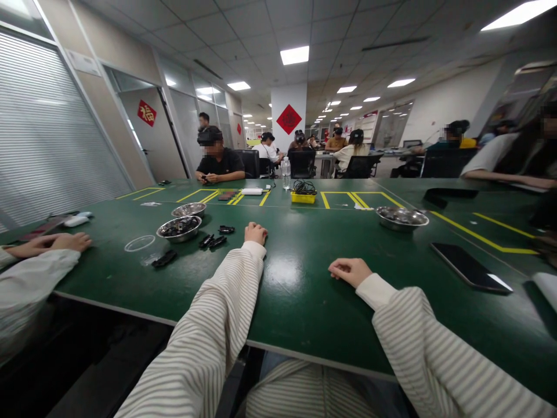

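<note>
My left hand point(256, 233) rests on the green table point(300, 325), its fingers curled down against the surface; what is under them, if anything, is hidden. To its left lie several small black parts point(212, 241), and another black part point(164, 259) sits nearer the table's front edge. Behind these, a metal bowl point(179, 237) holds black pieces, with a second metal bowl point(188, 204) just beyond. My right hand point(349, 271) lies on the table to the right, fingers curled loosely inward, with no object visible in it.
A clear round lid point(140, 243) lies at the left. Further right are a filled metal bowl point(402, 225) and a phone point(472, 268). A yellow box point(303, 198) with black cables and a bottle point(286, 173) stand at the back. Another person's hands point(72, 241) rest at the left.
</note>
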`<state>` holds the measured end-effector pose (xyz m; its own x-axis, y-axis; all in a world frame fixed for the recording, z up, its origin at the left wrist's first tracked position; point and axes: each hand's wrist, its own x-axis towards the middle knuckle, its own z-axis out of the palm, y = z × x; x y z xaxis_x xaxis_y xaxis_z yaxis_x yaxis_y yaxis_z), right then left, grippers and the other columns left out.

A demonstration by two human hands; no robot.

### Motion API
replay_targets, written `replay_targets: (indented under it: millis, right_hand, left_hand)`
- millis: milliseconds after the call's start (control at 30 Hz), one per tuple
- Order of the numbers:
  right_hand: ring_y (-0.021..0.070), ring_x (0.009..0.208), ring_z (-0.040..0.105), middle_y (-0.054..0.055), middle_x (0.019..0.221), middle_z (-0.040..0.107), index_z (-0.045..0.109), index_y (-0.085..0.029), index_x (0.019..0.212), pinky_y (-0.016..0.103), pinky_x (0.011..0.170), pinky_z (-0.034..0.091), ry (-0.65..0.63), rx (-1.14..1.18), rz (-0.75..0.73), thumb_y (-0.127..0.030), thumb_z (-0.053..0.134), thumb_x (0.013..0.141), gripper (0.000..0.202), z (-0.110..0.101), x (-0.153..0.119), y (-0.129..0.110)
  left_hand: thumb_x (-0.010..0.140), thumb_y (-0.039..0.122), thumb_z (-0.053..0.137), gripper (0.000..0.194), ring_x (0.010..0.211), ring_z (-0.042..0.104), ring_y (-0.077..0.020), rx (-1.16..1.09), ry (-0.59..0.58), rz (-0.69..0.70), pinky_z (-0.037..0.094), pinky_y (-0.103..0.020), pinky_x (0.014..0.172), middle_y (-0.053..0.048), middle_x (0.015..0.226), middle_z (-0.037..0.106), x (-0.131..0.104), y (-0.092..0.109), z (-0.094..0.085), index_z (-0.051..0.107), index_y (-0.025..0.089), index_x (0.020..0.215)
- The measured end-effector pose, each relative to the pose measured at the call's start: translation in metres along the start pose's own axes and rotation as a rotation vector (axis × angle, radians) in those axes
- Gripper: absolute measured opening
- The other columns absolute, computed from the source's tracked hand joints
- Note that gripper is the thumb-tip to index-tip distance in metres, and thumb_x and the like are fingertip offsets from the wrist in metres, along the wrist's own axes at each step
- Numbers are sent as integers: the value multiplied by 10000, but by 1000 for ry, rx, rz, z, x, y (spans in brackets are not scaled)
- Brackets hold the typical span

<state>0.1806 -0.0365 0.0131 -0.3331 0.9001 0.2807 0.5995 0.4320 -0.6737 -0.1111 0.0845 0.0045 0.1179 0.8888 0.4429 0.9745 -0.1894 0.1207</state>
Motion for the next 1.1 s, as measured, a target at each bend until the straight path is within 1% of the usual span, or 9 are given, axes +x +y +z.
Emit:
replay_targets:
  millis: [133,233,333,400,500,633,867,1000,1100]
  right_hand:
    - [127,462,572,30,530,623,597,-156,627,216,477,465,14,-5,4,-322,486,665,203,0,0,0]
    - [124,465,571,34,534,625,595,-148,632,214,494,465,33,-20,23,-310,479,669,203,0,-1,-2]
    - [123,475,574,33,540,627,595,-143,644,210,502,463,20,-43,32,-307,474,670,205,-1,0,-3]
    - [123,477,574,34,542,627,594,-140,649,208,499,459,12,-54,35,-309,472,669,209,-3,0,-4]
    - [122,480,574,33,546,625,593,-141,651,207,503,457,44,-58,52,-314,467,670,215,-4,1,-4]
    - [121,481,572,26,542,621,594,-149,654,209,510,455,95,-70,75,-320,463,672,216,-5,1,-2]
    - [114,477,560,18,543,617,597,-155,656,204,496,440,85,-74,59,-324,461,676,218,-3,2,5]
    - [112,519,547,20,593,622,613,-154,704,205,527,432,67,-97,22,-325,493,656,214,0,3,11]
    - [103,509,510,16,605,614,619,-157,754,204,507,409,25,-143,-7,-344,524,636,240,2,3,12]
  left_hand:
    - [684,273,516,125,927,329,-226,-83,17,105,271,-373,777,-48,839,564,-6,17,-4,608,213,744]
    - [704,262,495,129,871,365,-193,-183,19,269,300,-343,780,-41,827,555,-18,49,-3,600,197,744]
    - [723,231,470,135,805,393,-157,-272,-37,499,325,-297,784,-34,761,547,-31,87,2,595,184,738]
    - [715,198,471,127,795,401,-152,-298,-66,579,334,-284,785,-36,746,536,-38,106,5,597,180,723]
    - [703,139,462,144,770,426,-141,-333,-119,573,355,-274,769,-35,752,522,-41,119,8,600,177,718]
    - [678,87,462,174,724,459,-114,-434,-169,481,393,-240,716,-21,751,503,-40,115,5,600,172,739]
    - [600,134,570,182,553,460,-49,-714,-217,412,438,-200,591,0,749,472,-57,123,-4,574,142,781]
    - [573,118,568,302,596,501,-53,-905,-274,443,452,-189,577,-14,817,475,-75,141,-6,531,134,872]
    - [587,55,493,350,674,519,-70,-938,-265,448,454,-186,594,-33,890,475,-71,140,-10,499,137,927]
